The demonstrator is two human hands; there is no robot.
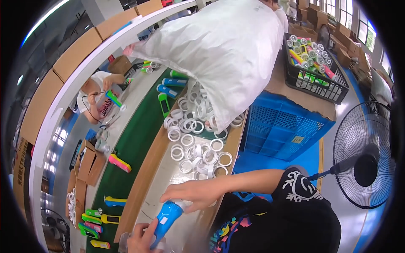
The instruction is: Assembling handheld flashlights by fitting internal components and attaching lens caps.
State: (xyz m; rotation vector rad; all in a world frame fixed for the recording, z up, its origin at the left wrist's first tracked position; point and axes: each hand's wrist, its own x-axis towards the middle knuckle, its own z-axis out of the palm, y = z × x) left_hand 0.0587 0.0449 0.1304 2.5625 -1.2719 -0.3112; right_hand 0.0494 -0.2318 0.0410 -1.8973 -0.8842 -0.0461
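While a green conveyor belt (139, 139) runs lengthwise away from the viewer, a pale bench top (168, 177) lies just beside it on the right, edged with a brown cardboard strip, and a long white rail (84, 71) topped with cardboard boxes (76, 52) curves along the far left. White plastic rings (198, 156) lie heaped on the bench, spilling from under a large white sack (223, 46) that slumps over its far end. A blue crate (282, 126) stands to the right of the bench, with a black basket (316, 80) of coloured flashlights resting on cardboard above it, and a black floor fan (365, 156) stands on the blue floor further right. Loose flashlights in pink, yellow, green and blue lie scattered along the belt, and another person (99, 95) sits across it handling a green one. At the near end of the bench the blue flashlight (166, 217) slants, its long axis running from lower left to upper right, wide head end uppermost and pointing toward the rings. The left hand (141, 240) wraps closed around its lower handle at the bottom edge of view. The right hand (192, 194) curls over the head end, fingers closed on the top of it.
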